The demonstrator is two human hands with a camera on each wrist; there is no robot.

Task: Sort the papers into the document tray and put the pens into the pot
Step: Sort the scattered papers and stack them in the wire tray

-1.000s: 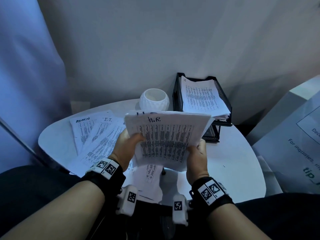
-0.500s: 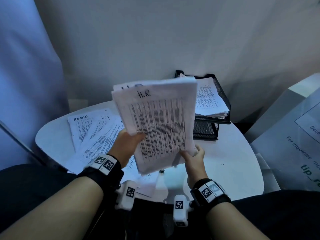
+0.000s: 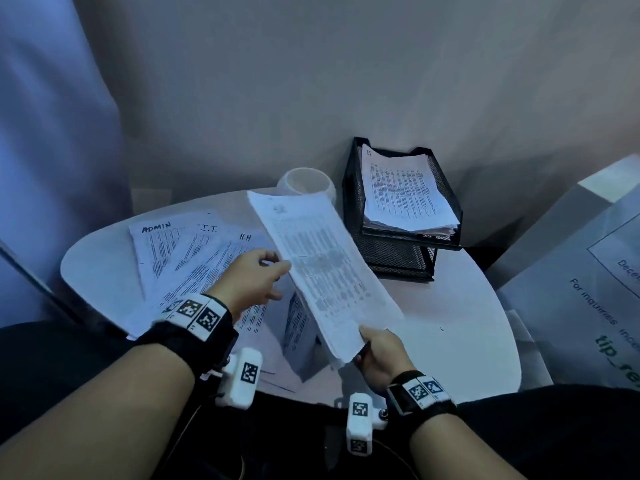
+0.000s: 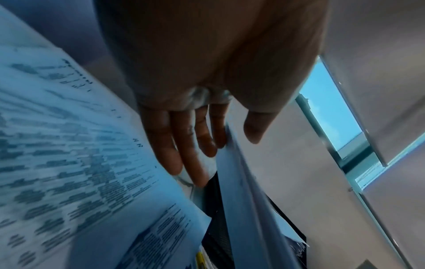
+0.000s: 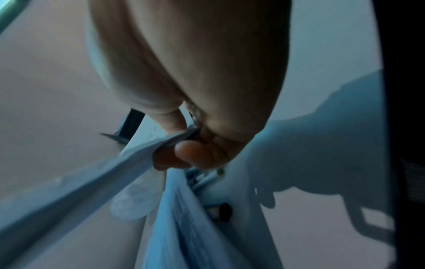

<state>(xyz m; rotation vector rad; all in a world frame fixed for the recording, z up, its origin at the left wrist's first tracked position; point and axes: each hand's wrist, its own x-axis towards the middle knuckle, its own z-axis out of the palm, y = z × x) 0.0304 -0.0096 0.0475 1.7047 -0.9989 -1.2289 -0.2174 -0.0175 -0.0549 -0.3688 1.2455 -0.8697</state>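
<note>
My right hand (image 3: pixel 372 344) pinches the near corner of a thick stack of printed papers (image 3: pixel 322 265), thumb on top in the right wrist view (image 5: pixel 181 145). The stack hangs tilted above the table, its far end by the white pot (image 3: pixel 304 181). My left hand (image 3: pixel 275 271) is at the stack's left edge with straight fingers (image 4: pixel 195 145) that only touch it. The black mesh document tray (image 3: pixel 349 188) stands at the back right, with printed sheets (image 3: pixel 401 192) in its top tier. Loose sheets headed ADMIN (image 3: pixel 156 244), I.T. and H.R. lie fanned at left. No pen shows clearly.
The round white table (image 3: pixel 450 323) has a bare patch at the right. The tray's lower tier (image 3: pixel 391 251) looks empty. A grey printed board (image 3: pixel 588 271) leans beside the table at right, and a blue wall or drape (image 3: pixel 52 133) is at left.
The stack, held upright in both hands before, has dropped flatter and swung right toward the tray. My left hand has let go and now only touches its edge.
</note>
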